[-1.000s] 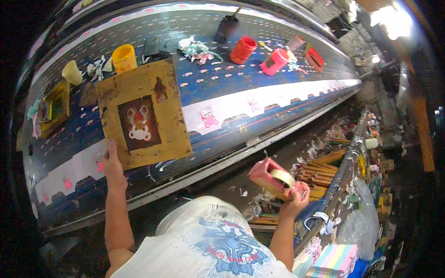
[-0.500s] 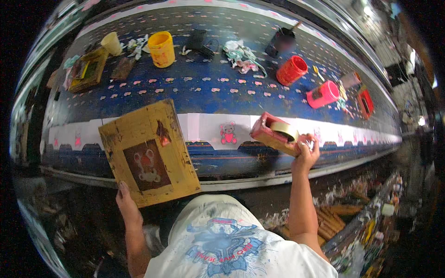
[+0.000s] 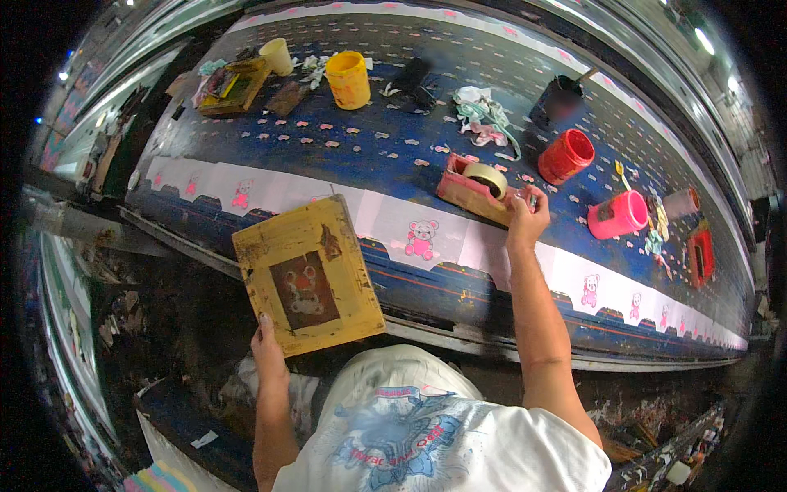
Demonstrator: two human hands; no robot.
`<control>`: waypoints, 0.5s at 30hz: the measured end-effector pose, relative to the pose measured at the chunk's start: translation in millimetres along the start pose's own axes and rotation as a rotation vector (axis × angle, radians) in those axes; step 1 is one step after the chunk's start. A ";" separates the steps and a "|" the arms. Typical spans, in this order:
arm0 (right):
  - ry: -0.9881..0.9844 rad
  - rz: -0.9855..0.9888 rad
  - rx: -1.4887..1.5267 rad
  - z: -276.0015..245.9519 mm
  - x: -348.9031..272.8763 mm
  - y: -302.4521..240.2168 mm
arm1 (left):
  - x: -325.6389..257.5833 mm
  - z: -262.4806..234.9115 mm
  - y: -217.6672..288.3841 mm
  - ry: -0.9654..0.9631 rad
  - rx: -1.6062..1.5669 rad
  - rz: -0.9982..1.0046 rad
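The left hand has its grip clamped on the lower left edge of a yellow screen, left of the middle of the view; it tips to one side and covers part of the worktop's near edge; a brown patch on it has a pale bear shape; the right hand has its grip clamped on the right end of a red box with a roll of pale tape in it, just right of the middle; I cannot tell if the box touches the worktop; as for what is done, a row of white pieces runs from the left to the lower right, and pink bears show on many, like the big bear in the middle and the bear to the right; those look at least part done; I cannot tell if any need more colour; the pale piece by the right arm shows no bear, but the arm hides some of it, so it may be left to do; the yellow pot stands at the top, the red pot and pink pot at the upper right.
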State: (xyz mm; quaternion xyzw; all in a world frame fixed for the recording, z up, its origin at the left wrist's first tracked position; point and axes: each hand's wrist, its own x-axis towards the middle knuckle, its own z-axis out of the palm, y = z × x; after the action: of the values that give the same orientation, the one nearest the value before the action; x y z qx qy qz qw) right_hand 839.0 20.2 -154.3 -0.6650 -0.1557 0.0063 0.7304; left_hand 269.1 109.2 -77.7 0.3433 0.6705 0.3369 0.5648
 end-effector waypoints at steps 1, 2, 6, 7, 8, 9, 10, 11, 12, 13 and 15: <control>0.003 0.009 -0.005 -0.9 -2.9 1.7 | 0.8 -1.2 -0.2 -0.013 -0.004 0.015; 0.003 0.020 -0.017 -1.4 -7.2 -1.2 | 1.0 -0.5 -3.7 -0.027 -0.008 0.023; -0.033 0.097 -0.047 -4.7 -12.0 -6.2 | -2.2 5.7 6.6 -0.060 0.024 0.053; -0.047 0.080 -0.093 -10.5 -8.9 -0.8 | 2.4 7.1 9.4 -0.053 0.032 0.048; -0.060 0.060 -0.143 -14.3 -7.8 -4.2 | 6.9 9.4 10.3 -0.049 0.038 0.040; -0.101 0.061 -0.165 -17.7 -9.2 -7.1 | 11.0 9.8 10.3 -0.048 0.046 0.032; -0.139 0.062 -0.188 -21.6 -11.6 -10.1 | 19.3 6.0 5.5 -0.064 0.042 0.032; -0.175 0.063 -0.213 -24.5 -14.3 -16.9 | 31.5 0.3 -3.1 -0.083 0.039 0.031; -0.220 -0.015 -0.296 -30.3 -15.6 -20.9 | 40.0 -2.2 -5.7 -0.108 0.042 0.027; -0.266 -0.092 -0.380 -35.7 -17.0 -24.7 | 46.6 -7.0 -7.0 -0.100 0.058 0.024; -0.381 -0.005 -0.344 -46.1 -20.6 -39.6 | 49.9 0.9 1.2 -0.104 0.078 0.020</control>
State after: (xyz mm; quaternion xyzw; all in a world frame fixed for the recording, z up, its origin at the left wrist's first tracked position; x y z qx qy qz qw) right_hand 822.4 -33.5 -123.3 -0.7658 -0.2911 0.1032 0.5641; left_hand 263.8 151.9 -103.1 0.3886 0.6494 0.2981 0.5817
